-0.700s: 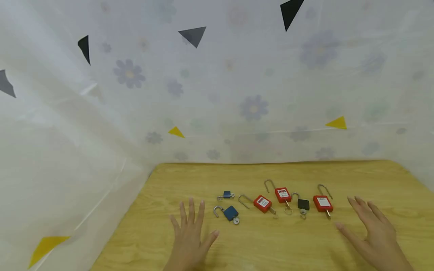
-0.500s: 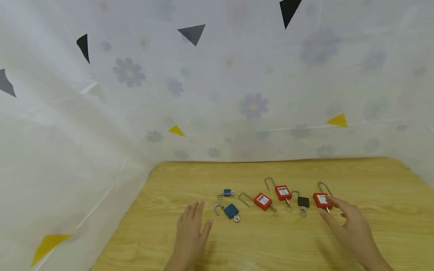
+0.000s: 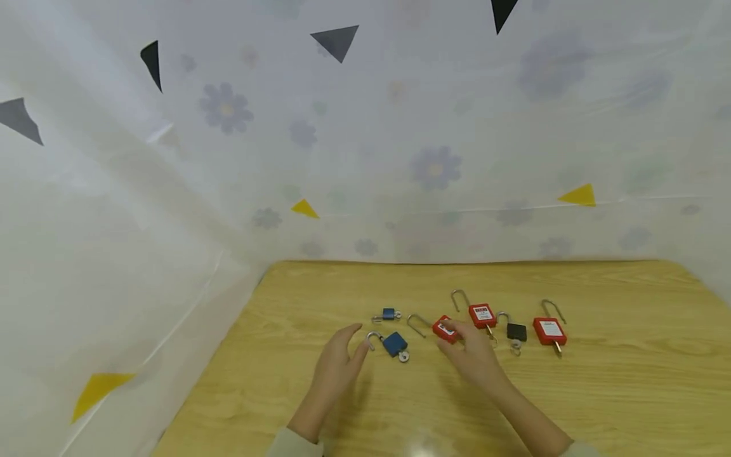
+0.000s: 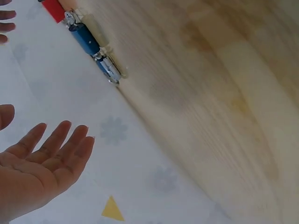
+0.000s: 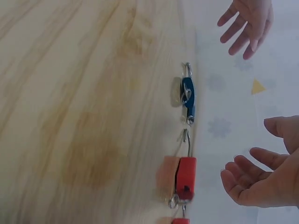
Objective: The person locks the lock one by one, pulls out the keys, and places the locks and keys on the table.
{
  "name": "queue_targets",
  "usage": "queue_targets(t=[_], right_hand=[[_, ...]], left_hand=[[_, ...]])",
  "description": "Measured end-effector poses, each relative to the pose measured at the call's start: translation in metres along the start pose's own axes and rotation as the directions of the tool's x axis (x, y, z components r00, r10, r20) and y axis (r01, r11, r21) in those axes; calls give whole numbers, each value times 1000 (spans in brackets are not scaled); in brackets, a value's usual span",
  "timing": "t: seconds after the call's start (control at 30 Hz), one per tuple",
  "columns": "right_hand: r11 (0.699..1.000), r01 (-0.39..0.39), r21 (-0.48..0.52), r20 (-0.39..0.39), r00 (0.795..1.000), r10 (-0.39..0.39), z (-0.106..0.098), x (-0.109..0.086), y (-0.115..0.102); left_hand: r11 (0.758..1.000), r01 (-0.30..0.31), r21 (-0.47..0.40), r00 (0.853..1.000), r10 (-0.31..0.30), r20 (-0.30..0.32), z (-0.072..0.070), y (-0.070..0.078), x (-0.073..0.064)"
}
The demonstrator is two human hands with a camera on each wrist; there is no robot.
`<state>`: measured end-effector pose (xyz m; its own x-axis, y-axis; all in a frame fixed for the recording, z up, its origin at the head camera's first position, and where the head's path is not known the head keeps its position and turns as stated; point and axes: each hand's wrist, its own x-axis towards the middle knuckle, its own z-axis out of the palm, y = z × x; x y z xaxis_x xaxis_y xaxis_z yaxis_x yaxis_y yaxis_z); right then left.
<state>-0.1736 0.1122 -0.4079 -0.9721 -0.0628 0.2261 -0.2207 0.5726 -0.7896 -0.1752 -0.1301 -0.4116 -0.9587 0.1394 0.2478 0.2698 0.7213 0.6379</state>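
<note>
My right hand (image 3: 474, 357) hovers with parted, slightly bent fingers, overlapping the left red padlock (image 3: 441, 331) in the head view. In the right wrist view this hand (image 5: 273, 175) appears raised above the table with nothing between thumb and fingers. Left of the larger blue padlock (image 3: 395, 344), my left hand (image 3: 335, 363) has its thumb near the hooked end of the shackle. The left wrist view shows its palm (image 4: 42, 170) bare and the fingers loosely extended. Both padlocks lie with their shackles sprung out and keys in them.
Behind lies a small blue padlock (image 3: 389, 314). Toward the right are a middle red padlock (image 3: 482, 314), a black padlock (image 3: 516, 332) and another red padlock (image 3: 550, 331), all unlocked with keys. The wooden table (image 3: 320, 292) ends at a flowered sheet (image 3: 365, 158).
My right hand has swept left from beside the far-right red padlock to the left red one. The left hand has turned inward and moved slightly right. The padlocks lie as before.
</note>
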Motion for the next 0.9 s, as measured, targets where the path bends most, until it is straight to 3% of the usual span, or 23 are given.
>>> queue_targets(t=[0.27,0.53,0.67,0.9], right_hand=[[992,-107,69,64,993,102,43,19,-4],[976,-211,51,73,976,207,72,34,-1],[974,-228,17,80,971,226,84,33,-1],[963,-240,-119,21,969,244,93,35,-3]], left_hand=[[995,50,-87,998,-48,31,11,-3,11],[982,127,-142,990,-118,75,20,-5,22],[977,155,-146,985,-143,93,24,-7,26],[975,165,-146,983,-151,103,27,-9,30]])
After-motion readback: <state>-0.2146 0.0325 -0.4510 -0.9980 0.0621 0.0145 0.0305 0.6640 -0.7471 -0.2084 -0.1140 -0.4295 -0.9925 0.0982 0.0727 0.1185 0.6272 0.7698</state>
